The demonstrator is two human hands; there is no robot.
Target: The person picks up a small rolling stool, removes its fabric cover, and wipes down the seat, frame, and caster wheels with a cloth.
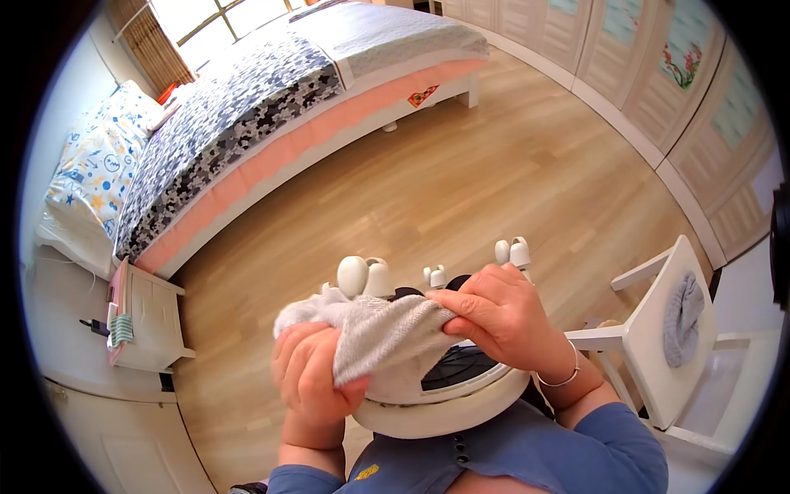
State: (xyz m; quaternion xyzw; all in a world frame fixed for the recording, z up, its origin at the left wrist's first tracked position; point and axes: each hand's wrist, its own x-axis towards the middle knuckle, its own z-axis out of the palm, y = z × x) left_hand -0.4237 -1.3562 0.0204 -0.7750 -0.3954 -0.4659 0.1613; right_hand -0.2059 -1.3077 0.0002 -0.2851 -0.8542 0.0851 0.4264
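A light grey, textured cloth (395, 329) is stretched between my two hands. My left hand (309, 375) is closed around its left end, and a bunched part sticks out above the fingers. The right end is pinched by the thumb and fingers of my right hand (502, 317), which has a bracelet at its wrist. Beneath the cloth, against my lap, lies a rounded white piece (444, 412) with a dark inset. White casters (354, 276) show just beyond my hands and seem to belong to it; the cloth and hands hide the parts between.
A white chair (658, 346) with a grey cloth (683, 319) on it stands at the right. A bed (329, 123) runs across the back left, with a nightstand (152, 321) beside it. Wardrobe doors (634, 66) line the right. The floor (461, 181) is wooden.
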